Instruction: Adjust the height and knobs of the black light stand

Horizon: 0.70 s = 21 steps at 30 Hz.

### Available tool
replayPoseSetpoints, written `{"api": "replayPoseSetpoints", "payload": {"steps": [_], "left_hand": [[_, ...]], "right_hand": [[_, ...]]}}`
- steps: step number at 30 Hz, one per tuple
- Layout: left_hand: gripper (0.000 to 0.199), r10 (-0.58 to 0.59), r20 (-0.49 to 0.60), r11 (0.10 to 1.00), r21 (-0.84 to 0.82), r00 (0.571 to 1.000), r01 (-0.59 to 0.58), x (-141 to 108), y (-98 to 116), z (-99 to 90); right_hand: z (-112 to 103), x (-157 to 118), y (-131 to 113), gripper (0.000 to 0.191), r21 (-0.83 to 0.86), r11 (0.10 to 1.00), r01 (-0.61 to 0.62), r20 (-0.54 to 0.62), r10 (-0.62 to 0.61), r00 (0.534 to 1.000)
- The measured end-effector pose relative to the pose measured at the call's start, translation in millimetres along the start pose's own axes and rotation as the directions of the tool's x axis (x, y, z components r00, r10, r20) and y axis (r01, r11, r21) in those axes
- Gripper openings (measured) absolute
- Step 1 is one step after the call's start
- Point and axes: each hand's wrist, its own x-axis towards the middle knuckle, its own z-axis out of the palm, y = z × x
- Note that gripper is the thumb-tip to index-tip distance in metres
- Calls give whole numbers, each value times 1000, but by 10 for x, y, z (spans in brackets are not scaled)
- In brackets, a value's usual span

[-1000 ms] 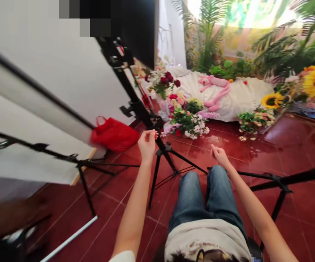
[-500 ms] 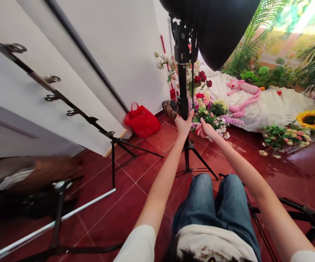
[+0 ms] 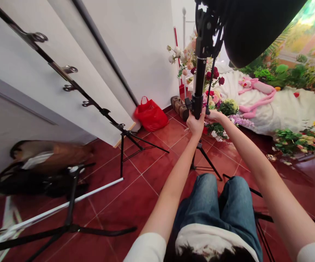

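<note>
A black light stand [image 3: 200, 82] rises in front of me and carries a large black shade [image 3: 252, 31] at its top. My left hand [image 3: 196, 123] is wrapped round the pole just below its collar and knob. Beside it, my right hand [image 3: 211, 115] reaches to the right side of the pole, at the same height, its fingers partly behind the stand and near a thin black rod. What those fingers touch is hidden. The stand's legs [image 3: 208, 160] rest on the red tiled floor, beyond my knees.
Flowers [image 3: 218, 105] stand behind the pole, beside a white cloth [image 3: 288, 109] with a pink plush toy [image 3: 261, 91]. A red bag [image 3: 151, 115] lies by the wall. Left are a tripod [image 3: 122, 153], a white pole [image 3: 99, 193], another stand's base [image 3: 70, 228] and dark bags [image 3: 37, 178].
My right hand has moved in from beside the stand to the pole. The view has shifted, and the stand with my left hand on it now appears farther right.
</note>
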Motion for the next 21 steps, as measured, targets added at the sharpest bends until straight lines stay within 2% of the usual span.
{"api": "replayPoseSetpoints", "payload": {"steps": [1, 3, 6, 7, 8, 10, 14, 18, 19, 21], "left_hand": [[59, 0, -5, 1000, 15, 1000, 0, 3, -1, 4], [61, 11, -12, 1000, 29, 1000, -10, 9, -1, 11], [61, 29, -13, 999, 34, 999, -28, 20, -4, 17], [61, 30, -12, 999, 38, 999, -29, 23, -6, 19], [61, 27, -12, 999, 44, 1000, -27, 25, -9, 22], [61, 17, -13, 998, 55, 1000, -17, 27, -13, 25], [59, 10, -15, 998, 59, 1000, -9, 15, -5, 21], [59, 15, 0, 999, 49, 1000, -15, 6, 19, 5], [59, 15, 5, 999, 48, 1000, -15, 6, 21, 2], [59, 19, 13, 999, 43, 1000, -19, 6, 19, 0]], "right_hand": [[40, -13, 43, 43, -60, 998, 28, -35, -30, 999], [165, -45, 134, 37, -106, 984, 141, -209, -160, 965], [383, -107, 250, 32, -128, 961, 245, -470, -276, 838], [431, -131, 275, 33, -148, 957, 251, -536, -291, 792], [452, -155, 289, 34, -173, 956, 237, -572, -294, 766], [403, -206, 282, 39, -234, 956, 178, -549, -281, 787], [81, -287, 127, 45, -364, 929, 68, -394, -220, 892], [-102, -246, -75, 39, -438, 897, -50, -311, -100, 945], [-106, -215, -103, 34, -472, 880, -43, -295, -111, 949], [-93, -146, -128, 25, -548, 834, 56, -227, -213, 950]]}}
